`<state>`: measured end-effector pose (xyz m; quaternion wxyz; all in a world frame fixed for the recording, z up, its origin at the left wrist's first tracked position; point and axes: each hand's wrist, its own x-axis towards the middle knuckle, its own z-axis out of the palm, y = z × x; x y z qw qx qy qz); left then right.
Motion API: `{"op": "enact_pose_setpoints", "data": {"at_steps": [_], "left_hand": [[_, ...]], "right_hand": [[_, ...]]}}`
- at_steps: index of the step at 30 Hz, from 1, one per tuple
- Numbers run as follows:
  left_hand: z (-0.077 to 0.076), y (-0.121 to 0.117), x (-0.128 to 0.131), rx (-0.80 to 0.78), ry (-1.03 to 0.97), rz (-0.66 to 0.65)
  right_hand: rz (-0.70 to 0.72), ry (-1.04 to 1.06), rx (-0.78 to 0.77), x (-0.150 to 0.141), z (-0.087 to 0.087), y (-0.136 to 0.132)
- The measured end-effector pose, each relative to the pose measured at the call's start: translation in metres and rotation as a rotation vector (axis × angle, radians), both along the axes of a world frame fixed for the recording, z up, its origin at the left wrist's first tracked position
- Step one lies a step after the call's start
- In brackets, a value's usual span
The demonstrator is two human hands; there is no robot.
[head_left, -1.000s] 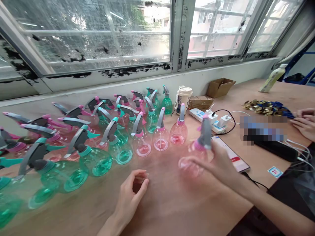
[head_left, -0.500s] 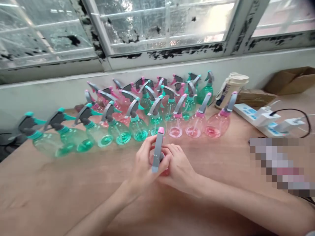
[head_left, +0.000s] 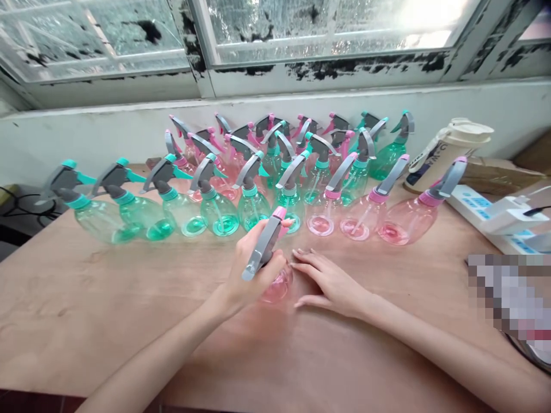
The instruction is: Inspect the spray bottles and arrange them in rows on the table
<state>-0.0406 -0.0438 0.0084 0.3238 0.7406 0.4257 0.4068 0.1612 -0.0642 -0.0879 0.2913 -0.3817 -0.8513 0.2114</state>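
A pink spray bottle (head_left: 279, 288) with a grey and pink trigger head is over the middle of the table. Around its neck, just under the sprayer, my left hand (head_left: 252, 267) is closed. My right hand (head_left: 333, 284) lies low beside the bottle, fingers stretched and apart, holding nothing; its fingertips come close to the bottle's right side. Behind my hands stands a front row of spray bottles, green ones such as this green bottle (head_left: 220, 215) to the left and pink ones such as this pink bottle (head_left: 322, 215) to the right.
More green and pink spray bottles crowd behind the front row, below the window. At the right are a cream cup (head_left: 447, 155), a cardboard box (head_left: 495, 175), a white power strip (head_left: 477, 212) with chargers, and a blurred-out device (head_left: 512, 304).
My right hand brought the pink bottle from the right to the middle, where both hands held it. Now the right hand has let go and the left holds it. The view has swung left.
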Motion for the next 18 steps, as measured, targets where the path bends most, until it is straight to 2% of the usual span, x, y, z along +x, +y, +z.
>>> {"op": "enact_pose_setpoints", "data": {"at_steps": [5,12,18], "left_hand": [[0.001,0.012,0.008,0.049,0.035,-0.021],[0.011,0.016,0.016,0.084,0.022,-0.055],[0.008,0.020,0.015,0.086,-0.007,-0.085]], "right_hand": [[0.042,-0.120,0.058,0.013,-0.004,0.004],[0.028,-0.118,0.099,0.009,-0.004,0.003],[0.026,-0.137,0.095,0.011,-0.005,0.004]]}}
